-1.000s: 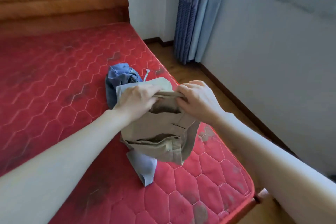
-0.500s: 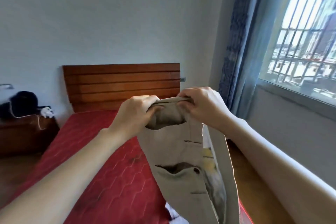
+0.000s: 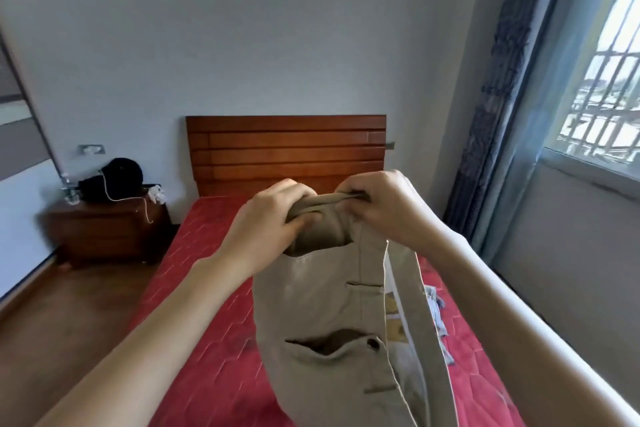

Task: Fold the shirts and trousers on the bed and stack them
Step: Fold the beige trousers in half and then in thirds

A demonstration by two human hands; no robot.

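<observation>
A pair of beige trousers (image 3: pixel 322 322) hangs in the air in front of me, held by its waistband. My left hand (image 3: pixel 270 218) grips the waistband on the left and my right hand (image 3: pixel 384 208) grips it on the right, both with fingers curled round the cloth. A buttoned back pocket faces me. Under the trousers lies the red quilted bed (image 3: pixel 214 340). A pale grey-blue garment (image 3: pixel 438 315) peeks out on the mattress to the right, mostly hidden behind the trousers.
A wooden headboard (image 3: pixel 287 152) stands against the far wall. A dark wooden nightstand (image 3: pixel 107 232) with a black bundle and a white cable sits left of the bed. Blue curtains (image 3: pixel 498 87) and a barred window (image 3: pixel 602 104) are on the right.
Both hands lifted the trousers off the bed by the waistband, and they now hang full length. My view rose from the mattress to the headboard and wall.
</observation>
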